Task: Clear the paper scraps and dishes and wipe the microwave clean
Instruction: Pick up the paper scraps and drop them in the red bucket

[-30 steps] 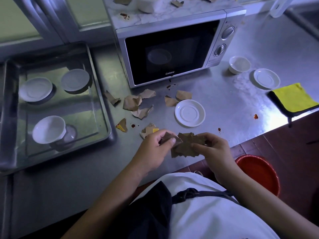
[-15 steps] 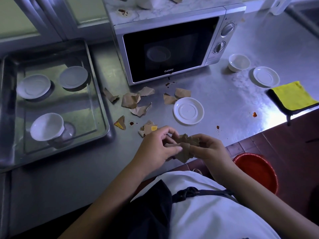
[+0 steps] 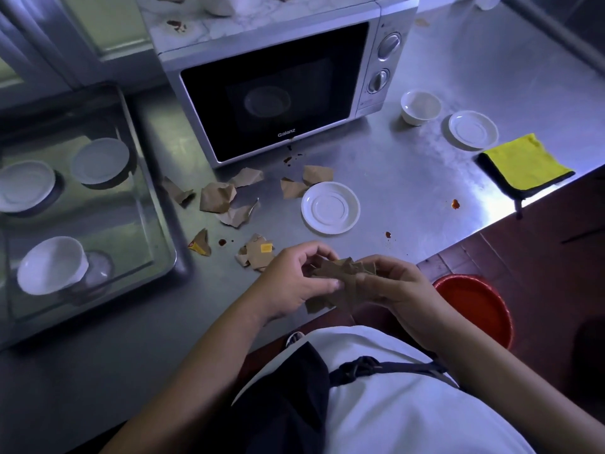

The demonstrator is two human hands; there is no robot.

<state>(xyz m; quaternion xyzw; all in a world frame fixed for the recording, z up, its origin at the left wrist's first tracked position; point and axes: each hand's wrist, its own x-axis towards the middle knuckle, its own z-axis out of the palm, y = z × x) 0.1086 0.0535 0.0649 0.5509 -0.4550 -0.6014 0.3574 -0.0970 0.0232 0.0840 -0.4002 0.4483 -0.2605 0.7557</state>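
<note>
A wad of brown paper scraps (image 3: 343, 277) is gripped by both hands at the near edge of the bench (image 3: 409, 178). The left hand (image 3: 291, 280) is curled round its left side, and its right side is pinched by the right hand (image 3: 393, 290). Loose scraps (image 3: 217, 198) are strewn before the microwave (image 3: 271, 90), beside a white saucer (image 3: 330, 208). A small cup (image 3: 420, 107) and a second saucer (image 3: 473, 129) are set right of the microwave, near a yellow cloth (image 3: 523, 163). A white bowl (image 3: 52, 265) is held in the steel tray (image 3: 155, 208) at left.
</note>
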